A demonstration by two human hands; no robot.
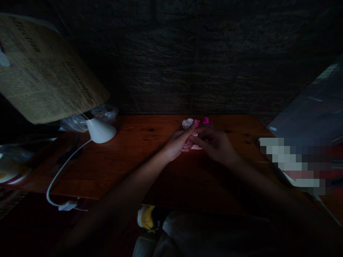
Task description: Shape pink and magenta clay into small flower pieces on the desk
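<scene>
Both my hands meet above the wooden table, toward its far side. My left hand (177, 143) is closed, its thumb up, around a small pink piece (196, 122) whose tip shows above the thumb. My right hand (215, 141) reaches in from the right, with thumb and fingers pinched at the same spot. The fingers hide most of the piece, and its kind is hard to make out in the dark. Just behind lie a crumpled whitish piece (187, 123) and a magenta piece (206, 121). Beneath the hands shows a pale pink piece (197, 146).
A lamp with a newsprint shade (53, 75) and white base (100, 131) stands at left, its cord (50, 175) hanging over the wooden table's (128, 157) edge. Clear plastic (77, 122) lies behind it. A stone-patterned wall (174, 64) rises behind; a grey panel (308, 103) stands right.
</scene>
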